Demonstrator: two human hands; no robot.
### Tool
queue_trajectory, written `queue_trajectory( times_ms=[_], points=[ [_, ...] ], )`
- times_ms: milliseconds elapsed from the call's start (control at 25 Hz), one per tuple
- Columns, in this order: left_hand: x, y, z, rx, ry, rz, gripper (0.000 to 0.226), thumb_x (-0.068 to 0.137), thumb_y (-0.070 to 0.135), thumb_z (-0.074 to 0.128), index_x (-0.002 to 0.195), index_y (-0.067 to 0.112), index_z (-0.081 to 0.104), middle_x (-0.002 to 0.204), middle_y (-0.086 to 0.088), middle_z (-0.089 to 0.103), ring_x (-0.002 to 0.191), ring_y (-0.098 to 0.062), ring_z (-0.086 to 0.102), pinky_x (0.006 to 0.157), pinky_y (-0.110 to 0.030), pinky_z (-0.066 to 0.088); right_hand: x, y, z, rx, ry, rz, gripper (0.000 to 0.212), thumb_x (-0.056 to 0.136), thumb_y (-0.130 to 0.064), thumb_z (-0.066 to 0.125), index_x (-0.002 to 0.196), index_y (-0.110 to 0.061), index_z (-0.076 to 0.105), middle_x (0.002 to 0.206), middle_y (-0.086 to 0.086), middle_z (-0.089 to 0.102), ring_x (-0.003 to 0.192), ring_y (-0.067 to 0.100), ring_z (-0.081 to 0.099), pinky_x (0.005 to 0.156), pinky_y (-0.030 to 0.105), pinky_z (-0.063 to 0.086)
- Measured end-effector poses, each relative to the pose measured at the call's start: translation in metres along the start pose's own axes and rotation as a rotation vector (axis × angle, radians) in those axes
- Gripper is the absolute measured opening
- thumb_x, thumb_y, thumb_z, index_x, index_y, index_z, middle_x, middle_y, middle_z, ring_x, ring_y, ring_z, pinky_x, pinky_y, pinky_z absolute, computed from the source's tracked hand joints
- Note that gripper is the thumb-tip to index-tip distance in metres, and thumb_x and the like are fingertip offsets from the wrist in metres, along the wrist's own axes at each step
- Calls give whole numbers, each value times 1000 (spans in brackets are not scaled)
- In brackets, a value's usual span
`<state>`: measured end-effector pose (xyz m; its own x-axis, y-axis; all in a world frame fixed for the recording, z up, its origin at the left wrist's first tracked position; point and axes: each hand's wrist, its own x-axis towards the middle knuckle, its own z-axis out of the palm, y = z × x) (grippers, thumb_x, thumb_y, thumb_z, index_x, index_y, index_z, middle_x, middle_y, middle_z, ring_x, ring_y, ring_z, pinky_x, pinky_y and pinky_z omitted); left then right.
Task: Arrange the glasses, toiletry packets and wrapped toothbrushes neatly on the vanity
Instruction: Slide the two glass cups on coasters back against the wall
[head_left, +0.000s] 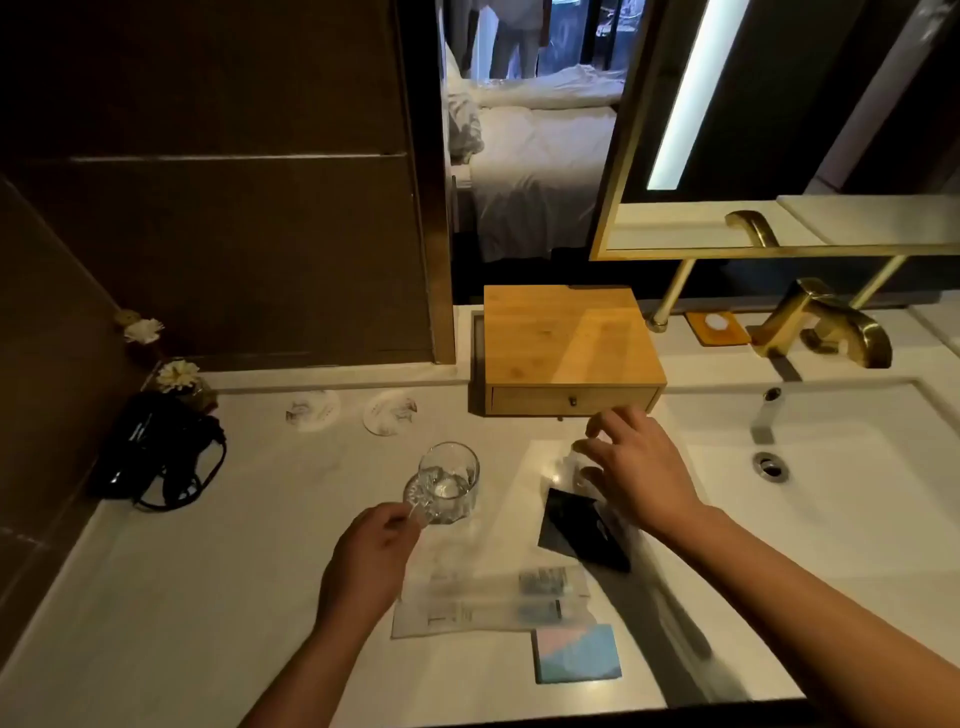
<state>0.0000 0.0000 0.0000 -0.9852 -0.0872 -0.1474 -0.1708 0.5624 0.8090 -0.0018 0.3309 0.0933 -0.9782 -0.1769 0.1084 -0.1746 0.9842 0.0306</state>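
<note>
**Both hands on glassware at the vanity bench**

Your left hand (371, 551) is pinched on the handle of a clear glass mug (448, 482), which stands upright on the white bench (208, 571), left of centre. Your right hand (631, 470) reaches across a second glass (574, 465) — it is blurred and mostly hidden under your fingers, so you can see the fingers curled around it, but not how firmly they grip.

Just below that hand lies a black toiletry packet (576, 530), tilted, with part of it under your right wrist. Nearer to you, two wrapped toothbrushes (493, 597) lie side by side, running left to right, their left ends tucked under your left forearm. A pink-and-blue packet (577, 653) sits flat just beside their right end, close to the bench's front edge.

Behind the mug, two round paper coasters (353, 410) lie apart from each other near the back wall. A wooden drawer box (566, 343) stands at the back — directly behind your right hand. To the right is the white sink (831, 493) with its gold faucet (826, 322). At the far left a black hair dryer (156, 447) with its cord rests beside small white flowers (176, 375).
</note>
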Motion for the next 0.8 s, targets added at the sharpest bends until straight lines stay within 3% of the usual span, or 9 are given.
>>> queue_trajectory(
  times_ms=[280, 480, 800],
  points=[
    [18, -13, -8, -49, -109, 2, 31, 68, 69, 65, 91, 48, 71, 91, 29, 73, 81, 10, 69, 80, -40, 62, 26, 4, -5, -96, -180, -65, 39, 70, -47, 80, 105, -31, 76, 128, -1, 58, 128, 28, 44, 99, 41, 42],
    [26, -15, -13, -30, -165, 42, 34, 68, 70, 62, 92, 49, 71, 92, 29, 73, 81, 9, 70, 77, -42, 62, 36, 2, -9, -78, -272, -65, 35, 70, -47, 80, 100, -31, 77, 123, -5, 58, 126, 24, 42, 99, 38, 39],
    [15, -14, -8, -47, -148, 47, 31, 70, 72, 61, 95, 54, 68, 89, 33, 72, 80, 11, 69, 79, -40, 62, 31, 14, -8, 8, -216, -150, 23, 82, -38, 74, 100, -25, 78, 111, -3, 64, 111, 20, 52, 88, 35, 47]
  ],
)
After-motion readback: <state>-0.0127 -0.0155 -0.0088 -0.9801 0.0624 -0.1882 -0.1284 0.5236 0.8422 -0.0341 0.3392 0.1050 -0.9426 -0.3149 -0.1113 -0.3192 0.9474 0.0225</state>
